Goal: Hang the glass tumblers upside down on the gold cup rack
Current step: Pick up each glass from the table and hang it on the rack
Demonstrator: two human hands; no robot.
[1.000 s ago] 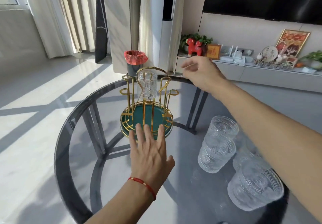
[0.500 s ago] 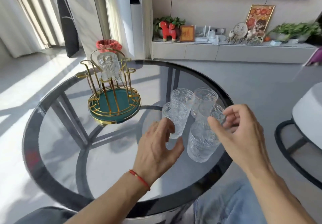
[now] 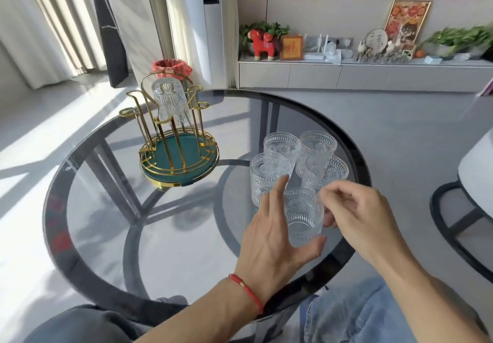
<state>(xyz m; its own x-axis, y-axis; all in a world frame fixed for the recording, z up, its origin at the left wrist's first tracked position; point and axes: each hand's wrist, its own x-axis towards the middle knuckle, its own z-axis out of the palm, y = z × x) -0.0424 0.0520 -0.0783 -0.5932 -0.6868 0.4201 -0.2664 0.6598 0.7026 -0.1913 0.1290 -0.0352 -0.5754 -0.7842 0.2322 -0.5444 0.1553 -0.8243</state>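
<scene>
Cupping nearest tumbler (image 3: 302, 216), left hand (image 3: 274, 232) (thumb beneath)

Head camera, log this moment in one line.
left hand grasping nearest tumbler | right hand beside it | rack: one hung

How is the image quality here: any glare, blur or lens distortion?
Head view: hard sunlight from the left burns out the floor and throws long shadows; wide-angle lens bends the curtains; the shelf plants smear at the right edge; the rack and tumblers stay sharp.
</scene>
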